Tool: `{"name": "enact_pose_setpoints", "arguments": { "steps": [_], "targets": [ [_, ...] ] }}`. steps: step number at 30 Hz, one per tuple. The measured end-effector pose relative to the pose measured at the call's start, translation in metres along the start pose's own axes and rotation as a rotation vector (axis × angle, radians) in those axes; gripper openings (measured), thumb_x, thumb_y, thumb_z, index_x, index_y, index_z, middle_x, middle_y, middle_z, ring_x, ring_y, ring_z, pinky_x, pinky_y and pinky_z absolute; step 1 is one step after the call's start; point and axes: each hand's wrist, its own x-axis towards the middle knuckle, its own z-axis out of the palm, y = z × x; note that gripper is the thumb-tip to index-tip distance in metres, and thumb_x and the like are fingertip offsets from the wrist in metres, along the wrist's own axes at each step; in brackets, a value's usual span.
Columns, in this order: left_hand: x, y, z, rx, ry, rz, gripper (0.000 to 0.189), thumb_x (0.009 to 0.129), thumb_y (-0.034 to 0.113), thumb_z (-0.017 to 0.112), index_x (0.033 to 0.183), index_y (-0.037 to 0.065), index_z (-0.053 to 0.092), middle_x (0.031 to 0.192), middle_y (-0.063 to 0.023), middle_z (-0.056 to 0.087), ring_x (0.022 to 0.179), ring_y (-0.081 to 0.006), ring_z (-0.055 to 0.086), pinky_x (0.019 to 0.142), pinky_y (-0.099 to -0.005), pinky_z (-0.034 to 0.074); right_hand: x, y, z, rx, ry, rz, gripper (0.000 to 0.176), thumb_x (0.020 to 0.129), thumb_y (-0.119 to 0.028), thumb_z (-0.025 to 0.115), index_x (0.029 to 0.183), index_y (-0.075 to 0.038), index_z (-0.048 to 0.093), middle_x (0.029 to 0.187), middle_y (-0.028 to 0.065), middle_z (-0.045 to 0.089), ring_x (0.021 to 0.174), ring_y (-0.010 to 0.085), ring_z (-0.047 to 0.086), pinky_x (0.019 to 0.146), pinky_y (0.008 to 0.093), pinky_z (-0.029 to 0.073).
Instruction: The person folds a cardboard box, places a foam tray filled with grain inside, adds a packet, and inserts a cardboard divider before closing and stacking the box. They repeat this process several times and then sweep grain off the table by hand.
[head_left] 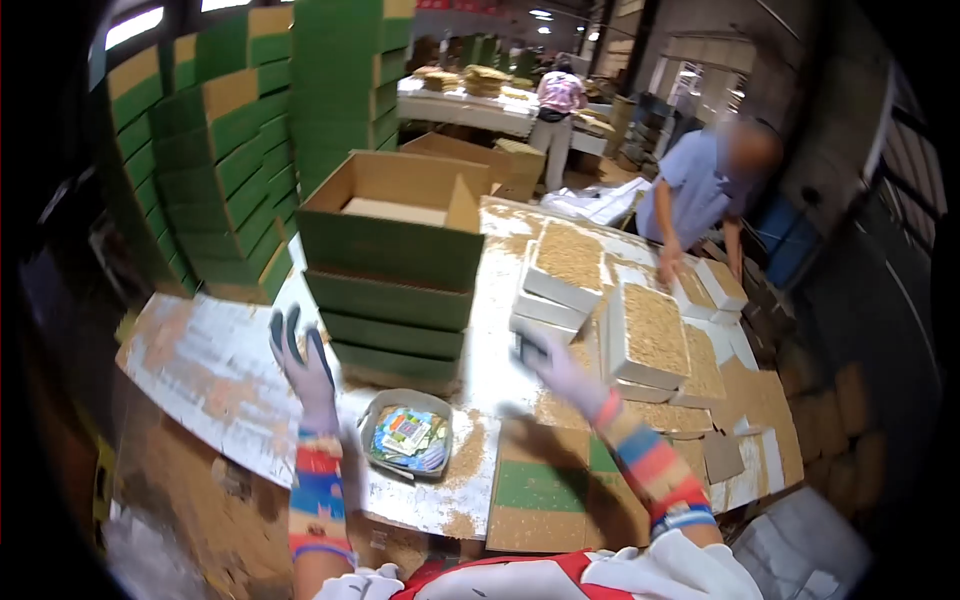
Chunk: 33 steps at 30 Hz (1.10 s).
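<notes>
Head view: left hand, gloved, is raised over the table with fingers spread, palm empty, holding nothing. Grey tub of packets sits just below and right of it, not touching. Stack of green cartons stands just beyond the tub. Right hand, gloved and motion-blurred, reaches at the white trays of grain, at their near edge. Can't tell if it grips or only touches. Flat carton sheet lies under the right forearm. Across the table a co-worker has a hand on another tray.
</notes>
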Motion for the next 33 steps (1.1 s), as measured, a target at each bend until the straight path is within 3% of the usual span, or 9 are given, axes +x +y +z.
{"name": "enact_pose_setpoints", "arguments": {
  "steps": [2, 5, 7, 10, 11, 15, 18, 26, 33],
  "targets": [
    [-0.053, 0.031, -0.007, 0.176, -0.185, 0.149, 0.043, 0.087, 0.004, 0.054, 0.130, -0.001, 0.047, 0.138, -0.0178, 0.040, 0.126, -0.0289, 0.041, 0.105, -0.0396, 0.033, -0.112, 0.044, 0.001, -0.464, -0.200, -0.189, 0.079, 0.082, -0.048, 0.066, 0.137, 0.001, 0.039, 0.132, 0.0249, 0.046, 0.121, 0.0353, 0.047, 0.102, 0.0406, 0.038],
    [-0.151, 0.034, -0.007, 0.155, -0.515, 0.175, 0.057, 0.074, 0.012, 0.066, 0.125, -0.002, 0.047, 0.132, -0.0214, 0.045, 0.123, -0.0377, 0.043, 0.103, -0.0438, 0.035, -0.296, 0.112, -0.002, -0.998, -0.478, 0.152, 0.117, 0.066, -0.082, 0.049, 0.147, -0.004, 0.017, 0.144, 0.0336, 0.022, 0.136, 0.0483, 0.018, 0.110, 0.0580, 0.011],
    [-0.198, 0.071, 0.023, 0.105, -0.745, 0.132, 0.062, 0.072, 0.018, 0.070, 0.126, -0.001, 0.047, 0.130, -0.0222, 0.046, 0.121, -0.0371, 0.045, 0.103, -0.0452, 0.035, -0.353, 0.100, 0.004, -1.084, -0.347, 0.123, 0.082, 0.083, -0.054, 0.049, 0.145, -0.006, 0.025, 0.141, 0.0303, 0.028, 0.132, 0.0473, 0.025, 0.107, 0.0591, 0.016],
    [-0.243, 0.129, 0.065, -0.187, -1.218, 0.178, 0.067, 0.073, 0.027, 0.072, 0.129, 0.000, 0.046, 0.131, -0.0242, 0.044, 0.123, -0.0392, 0.043, 0.105, -0.0475, 0.032, -0.380, 0.136, 0.028, -1.529, -0.261, -0.106, 0.067, 0.084, -0.045, 0.052, 0.136, -0.005, 0.038, 0.132, 0.0276, 0.039, 0.123, 0.0447, 0.038, 0.102, 0.0564, 0.028],
    [-0.247, 0.147, 0.077, -0.192, -1.372, 0.371, 0.071, 0.075, 0.031, 0.071, 0.133, 0.003, 0.042, 0.135, -0.0232, 0.042, 0.125, -0.0391, 0.040, 0.107, -0.0465, 0.030, -0.375, 0.131, 0.022, -1.340, -0.159, -0.242, 0.052, 0.082, -0.038, 0.057, 0.120, -0.004, 0.050, 0.118, 0.0218, 0.049, 0.110, 0.0375, 0.050, 0.091, 0.0468, 0.042],
    [-0.213, 0.196, 0.108, -0.164, -1.643, 0.780, 0.074, 0.077, 0.043, 0.068, 0.134, 0.003, 0.043, 0.138, -0.0242, 0.039, 0.129, -0.0401, 0.036, 0.109, -0.0466, 0.026, -0.330, 0.007, -0.046, -0.960, -0.004, -0.183, 0.033, 0.077, -0.031, 0.065, 0.098, -0.007, 0.058, 0.094, 0.0103, 0.058, 0.086, 0.0245, 0.059, 0.071, 0.0350, 0.048],
    [-0.159, 0.216, 0.132, 0.019, -2.318, 0.235, 0.058, 0.095, 0.042, 0.045, 0.140, 0.006, 0.038, 0.139, -0.0209, 0.043, 0.128, -0.0326, 0.042, 0.109, -0.0374, 0.031, -0.306, -0.043, -0.097, -0.927, 0.090, -0.206, 0.030, 0.075, -0.029, 0.067, 0.099, -0.012, 0.059, 0.084, 0.0040, 0.058, 0.075, 0.0219, 0.059, 0.068, 0.0347, 0.046],
    [-0.135, 0.157, 0.216, 0.022, -1.991, 0.067, 0.046, 0.096, 0.040, 0.047, 0.133, 0.013, 0.050, 0.120, -0.0157, 0.062, 0.105, -0.0266, 0.059, 0.093, -0.0355, 0.044, -0.255, -0.029, -0.111, -1.022, 0.453, -0.034, 0.048, 0.073, -0.028, 0.068, 0.115, -0.008, 0.057, 0.093, 0.0100, 0.056, 0.093, 0.0281, 0.053, 0.089, 0.0443, 0.039],
    [-0.132, 0.200, 0.198, 0.299, -1.861, 0.776, 0.085, 0.084, 0.023, 0.066, 0.148, 0.007, 0.013, 0.132, -0.0208, 0.048, 0.110, -0.0341, 0.056, 0.091, -0.0387, 0.046, -0.280, -0.032, -0.093, -1.103, 0.494, -0.155, 0.050, 0.077, -0.026, 0.064, 0.123, -0.010, 0.055, 0.117, 0.0148, 0.053, 0.113, 0.0337, 0.048, 0.102, 0.0505, 0.033]
  ]
}}
